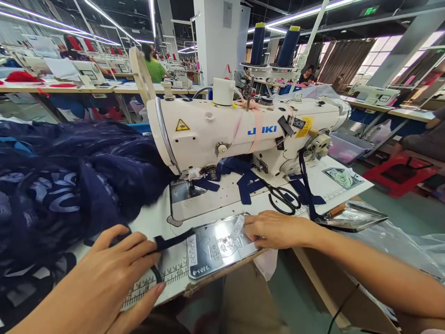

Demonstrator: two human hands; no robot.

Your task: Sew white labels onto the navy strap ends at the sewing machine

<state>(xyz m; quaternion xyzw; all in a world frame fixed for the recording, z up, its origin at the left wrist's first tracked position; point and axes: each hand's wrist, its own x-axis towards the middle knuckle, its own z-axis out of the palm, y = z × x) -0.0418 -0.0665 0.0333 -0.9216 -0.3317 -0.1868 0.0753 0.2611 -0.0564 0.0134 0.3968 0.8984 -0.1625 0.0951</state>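
While the left hand (104,283) lies near the front edge of the bench (347,188), its fingers are curled shut on a dark navy strap (174,240), thumb underneath, with the strap running rightward to the near-left corner of a shiny metal tray (208,264). Right hand (274,228) rests on the tray's right end, fingers bent and pinching a small white label (239,224) against the metal. More white labels (192,249) lie flat in the tray, one printed with a brand word. Tray sits at the bench's front edge, slightly tilted, just in front of the sewing machine (243,134).

Navy lace fabric (66,185) is heaped over the left part of the bench, touching the machine head and reaching down past the left hand. Cut navy strap pieces (248,183) lie on the machine bed under the arm. Black-handled scissors (283,197) lie just beside them, blades pointing toward the machine, well clear of both hands. A printed ruler strip (167,273) runs along the front edge beneath the left fingertips. Second metal tray (352,217) sits off the bench's right corner. Two navy thread cones (288,46) stand behind the machine. Other people sit at benches far back.
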